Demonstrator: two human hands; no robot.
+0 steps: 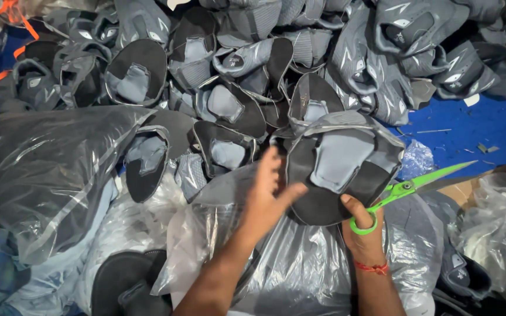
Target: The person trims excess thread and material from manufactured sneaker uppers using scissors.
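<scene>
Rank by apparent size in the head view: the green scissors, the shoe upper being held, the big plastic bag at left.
1. plastic bag
2. shoe upper
3. green scissors

The bag lies nearer the camera, so its lead is unsure.

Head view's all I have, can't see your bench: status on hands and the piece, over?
Left hand open, fingers on grey shoe upper. Right hand grips its edge, green scissors looped on a finger. Heap of uppers behind, plastic bags beneath.

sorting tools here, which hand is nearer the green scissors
Right. The right hand has a finger through the green scissors handle loop; the left hand lies apart, across the shoe upper.
</scene>
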